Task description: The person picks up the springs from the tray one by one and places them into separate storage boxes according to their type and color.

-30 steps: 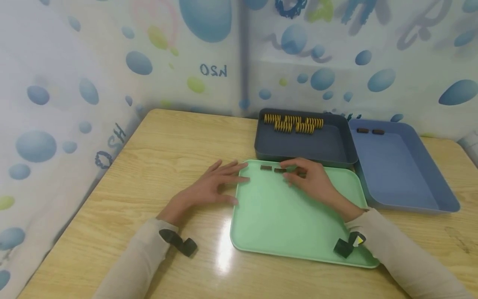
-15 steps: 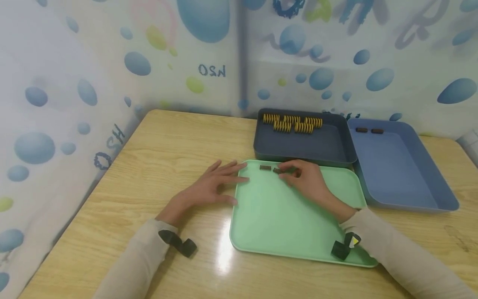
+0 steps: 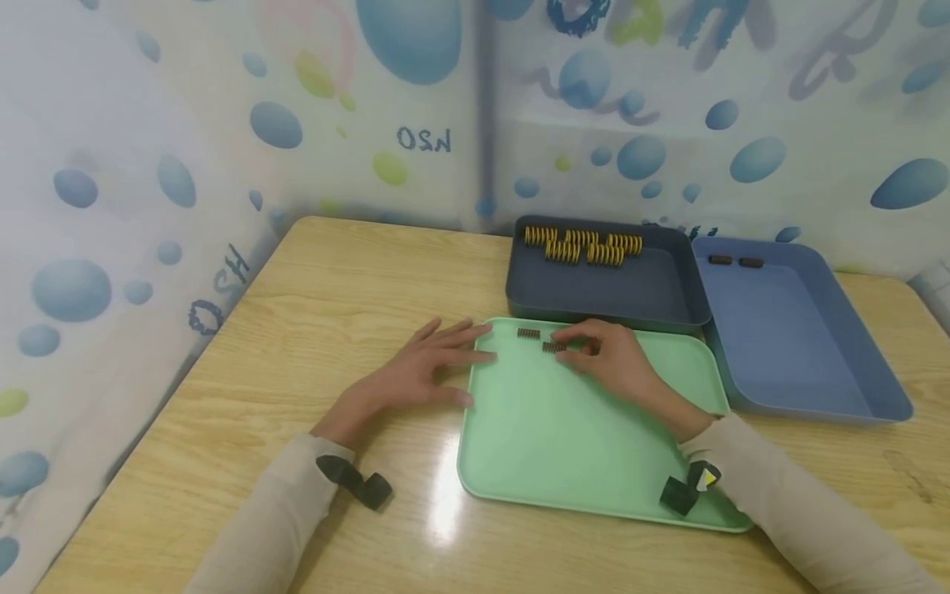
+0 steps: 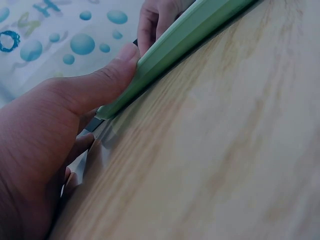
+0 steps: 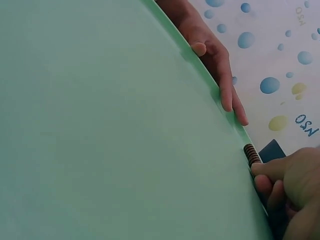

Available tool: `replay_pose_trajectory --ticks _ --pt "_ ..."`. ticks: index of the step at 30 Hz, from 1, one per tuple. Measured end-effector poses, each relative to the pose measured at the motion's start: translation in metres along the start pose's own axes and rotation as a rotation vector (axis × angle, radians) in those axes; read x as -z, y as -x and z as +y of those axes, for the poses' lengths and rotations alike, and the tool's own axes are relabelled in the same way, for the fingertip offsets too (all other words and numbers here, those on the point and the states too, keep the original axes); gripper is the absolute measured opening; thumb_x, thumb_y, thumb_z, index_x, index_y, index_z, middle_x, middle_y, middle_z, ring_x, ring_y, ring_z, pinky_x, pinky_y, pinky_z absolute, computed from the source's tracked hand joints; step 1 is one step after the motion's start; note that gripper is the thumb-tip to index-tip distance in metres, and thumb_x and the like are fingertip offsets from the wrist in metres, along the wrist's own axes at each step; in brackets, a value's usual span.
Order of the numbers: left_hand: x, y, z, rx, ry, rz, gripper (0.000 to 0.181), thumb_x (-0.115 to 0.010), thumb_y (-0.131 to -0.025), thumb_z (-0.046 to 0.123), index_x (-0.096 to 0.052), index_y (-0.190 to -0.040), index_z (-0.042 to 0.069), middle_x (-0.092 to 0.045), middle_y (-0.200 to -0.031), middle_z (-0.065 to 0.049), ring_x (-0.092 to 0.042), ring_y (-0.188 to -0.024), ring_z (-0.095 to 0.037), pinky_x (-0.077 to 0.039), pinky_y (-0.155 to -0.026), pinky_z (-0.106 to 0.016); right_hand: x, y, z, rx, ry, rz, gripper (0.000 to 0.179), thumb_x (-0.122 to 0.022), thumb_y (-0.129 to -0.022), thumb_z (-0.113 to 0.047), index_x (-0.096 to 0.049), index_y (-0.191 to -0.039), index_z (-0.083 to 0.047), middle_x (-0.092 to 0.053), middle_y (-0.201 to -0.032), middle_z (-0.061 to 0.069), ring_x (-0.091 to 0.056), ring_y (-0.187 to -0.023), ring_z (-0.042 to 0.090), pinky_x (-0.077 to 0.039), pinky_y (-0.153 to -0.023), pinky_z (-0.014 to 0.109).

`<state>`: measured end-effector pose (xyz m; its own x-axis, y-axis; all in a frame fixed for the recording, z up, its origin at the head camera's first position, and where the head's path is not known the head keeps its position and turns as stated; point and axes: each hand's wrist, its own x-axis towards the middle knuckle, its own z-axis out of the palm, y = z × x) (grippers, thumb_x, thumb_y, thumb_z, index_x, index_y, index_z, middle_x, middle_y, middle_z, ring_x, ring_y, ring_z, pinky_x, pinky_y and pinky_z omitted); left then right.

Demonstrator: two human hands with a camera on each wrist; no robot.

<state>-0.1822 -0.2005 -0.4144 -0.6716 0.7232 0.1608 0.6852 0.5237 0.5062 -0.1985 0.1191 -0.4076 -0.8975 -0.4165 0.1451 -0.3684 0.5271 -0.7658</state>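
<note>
On the green tray (image 3: 586, 437), near its far edge, lie two small dark coil springs. My right hand (image 3: 616, 355) pinches the right end of one dark spring (image 3: 552, 347) between thumb and fingers. The other dark spring (image 3: 529, 333) lies a little to the left and farther back. In the right wrist view, the thumb meets the end of a dark spring (image 5: 251, 154) by the tray rim. My left hand (image 3: 416, 371) rests at the tray's left edge, fingers spread and straight; its thumb (image 4: 122, 65) touches the rim in the left wrist view.
A dark grey tray (image 3: 609, 289) stands behind the green one, with several yellow springs (image 3: 582, 247) along its back. To its right, a blue tray (image 3: 794, 346) holds two dark brown springs or cylinders (image 3: 735, 261). Wooden table (image 3: 312, 305) lies left; a patterned wall stands behind.
The right hand has shifted slightly left and brought its dark spring a little nearer to me, out of line with the other spring. The left hand has stayed in place.
</note>
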Motion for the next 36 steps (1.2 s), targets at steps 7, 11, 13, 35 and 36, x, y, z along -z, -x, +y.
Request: replay_pose_trajectory --ticks 7,11,13,35,36 --pt "0.001 0.0 0.001 0.001 -0.007 0.0 0.062 -0.069 -0.083 0.048 -0.054 -0.138 0.024 -0.026 -0.156 0.002 -0.016 -0.144 -0.025 0.0 -0.113 -0.054 -0.001 -0.002 -0.002 0.038 0.068 0.001 0.021 -0.074 -0.085 -0.015 -0.075 -0.107 -0.015 -0.068 -0.093 -0.001 -0.057 -0.065 0.012 -0.046 -0.058 0.029" --pt "0.001 0.0 0.002 -0.006 -0.004 0.004 0.062 -0.071 -0.083 0.046 -0.054 -0.138 0.022 -0.028 -0.155 0.0 -0.017 -0.144 -0.026 0.0 -0.112 -0.055 0.0 -0.002 -0.003 0.05 0.069 -0.009 0.021 -0.074 -0.085 -0.016 -0.075 -0.105 -0.014 -0.069 -0.094 0.0 -0.057 -0.066 0.012 -0.046 -0.059 0.029" --pt "0.001 0.001 0.002 -0.007 -0.002 0.005 0.062 -0.071 -0.083 0.046 -0.054 -0.137 0.022 -0.028 -0.155 -0.001 -0.017 -0.144 -0.026 0.0 -0.112 -0.055 0.002 -0.002 -0.003 0.035 0.047 -0.03 0.02 -0.074 -0.085 -0.018 -0.075 -0.105 -0.016 -0.07 -0.097 0.0 -0.059 -0.068 0.012 -0.047 -0.06 0.029" --pt "0.0 0.001 0.002 -0.014 -0.01 0.008 0.062 -0.069 -0.083 0.048 -0.053 -0.138 0.024 -0.027 -0.156 0.002 -0.016 -0.144 -0.025 0.0 -0.113 -0.054 0.082 0.005 -0.016 0.048 0.054 -0.05 0.021 -0.064 -0.094 -0.022 -0.07 -0.114 -0.018 -0.068 -0.105 0.0 -0.062 -0.073 0.025 -0.046 -0.055 0.029" --pt "0.0 0.001 0.002 -0.015 -0.01 0.011 0.063 -0.07 -0.083 0.048 -0.053 -0.138 0.024 -0.027 -0.156 0.002 -0.016 -0.144 -0.025 0.0 -0.113 -0.054 0.085 0.005 -0.016 0.053 0.071 -0.044 0.021 -0.064 -0.094 -0.021 -0.07 -0.114 -0.018 -0.068 -0.105 0.001 -0.062 -0.072 0.025 -0.045 -0.054 0.029"
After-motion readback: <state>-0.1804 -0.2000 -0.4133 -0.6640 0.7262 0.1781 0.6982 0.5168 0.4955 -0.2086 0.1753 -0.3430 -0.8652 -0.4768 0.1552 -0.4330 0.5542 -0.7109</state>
